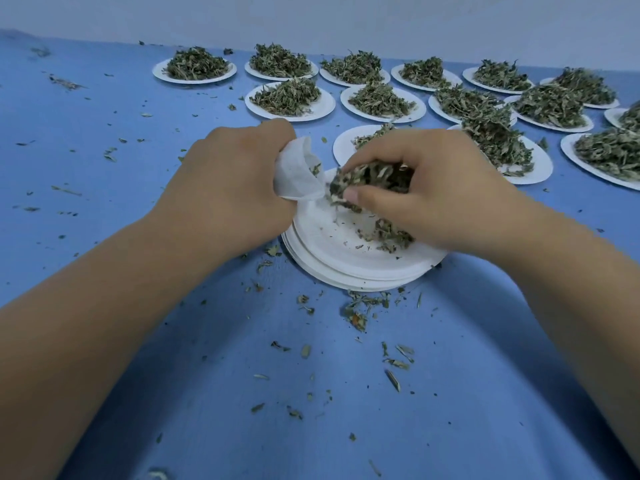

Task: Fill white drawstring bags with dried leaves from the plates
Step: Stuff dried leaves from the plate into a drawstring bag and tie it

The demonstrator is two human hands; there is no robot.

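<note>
Counting across the blue bench point(207, 341), you have fourteen round white paper plates point(290, 100) heaped with dried green leaves point(382, 98). Six are in the far row, five in the middle with one cut off by the right edge, and three are nearest you, the leftmost of those mostly emptied. Directly under your hands sits a stack of empty white paper plates point(346, 268); I cannot tell how many are in it. The top one carries a few loose leaf scraps point(388, 233). One small white fabric bag point(298, 171) is in view, thin and crumpled, its mouth gaping toward the right with some leaf showing inside. Your left hand point(235, 181) is curled around the bag, holding it just above the stack's far-left rim. Your right hand point(433, 188) has its fingers and thumb closed around a clump of leaves point(370, 181), right beside the bag's mouth. Leaf crumbs point(360, 310) litter the bench.
</note>
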